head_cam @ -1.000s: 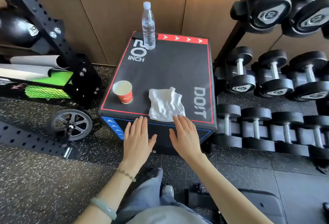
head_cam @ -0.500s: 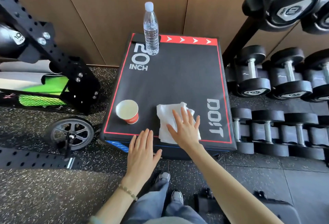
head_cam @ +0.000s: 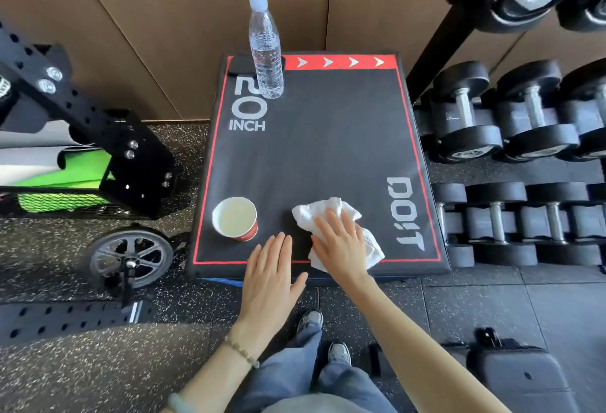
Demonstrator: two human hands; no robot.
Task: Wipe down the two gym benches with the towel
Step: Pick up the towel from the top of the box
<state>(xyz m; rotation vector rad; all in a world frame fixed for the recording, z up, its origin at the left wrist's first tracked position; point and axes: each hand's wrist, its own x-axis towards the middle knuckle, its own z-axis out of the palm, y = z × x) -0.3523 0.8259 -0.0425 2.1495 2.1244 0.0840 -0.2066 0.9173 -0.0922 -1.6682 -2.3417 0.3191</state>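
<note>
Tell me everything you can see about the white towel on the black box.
The white towel is a small, crumpled cloth with soft folds, apparently terry fabric. It lies on the near right part of the black plyo box, beside the "DO!T" lettering, its near corner over the red border line. The right hand rests flat on it, fingers spread. The paper cup stands apart to its left.

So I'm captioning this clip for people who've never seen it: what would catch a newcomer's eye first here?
Probably the right hand pressed flat on a crumpled white towel at the near edge of the black, red-bordered box marked "20 INCH". The left hand rests open beside it, just short of a red paper cup. A clear water bottle stands upright at the far left corner, and black dumbbells fill the rack on the right.
</note>
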